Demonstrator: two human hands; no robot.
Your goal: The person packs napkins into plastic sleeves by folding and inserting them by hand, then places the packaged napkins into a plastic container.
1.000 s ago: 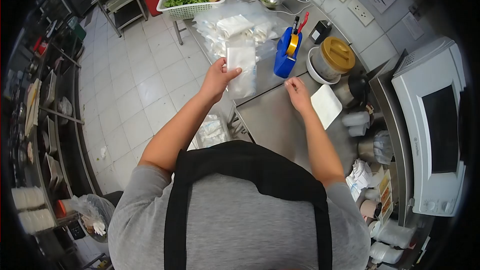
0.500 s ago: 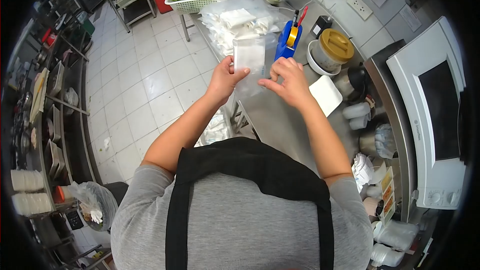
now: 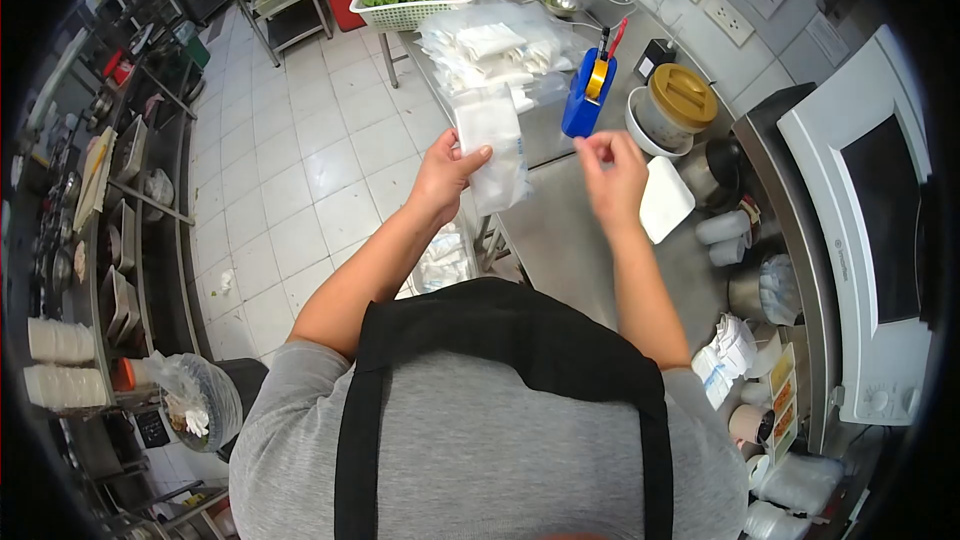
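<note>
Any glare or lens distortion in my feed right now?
Head view: strong wide-angle bowing, plain on the microwave, and black corners; head view: pale sheen on the floor tiles; head view: the white packet in the left hand has a clear outline.

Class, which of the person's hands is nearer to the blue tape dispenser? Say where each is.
Right. The right hand is just on the person's side of the blue tape dispenser; the left hand is farther off, to its left, holding a white packet.
</note>
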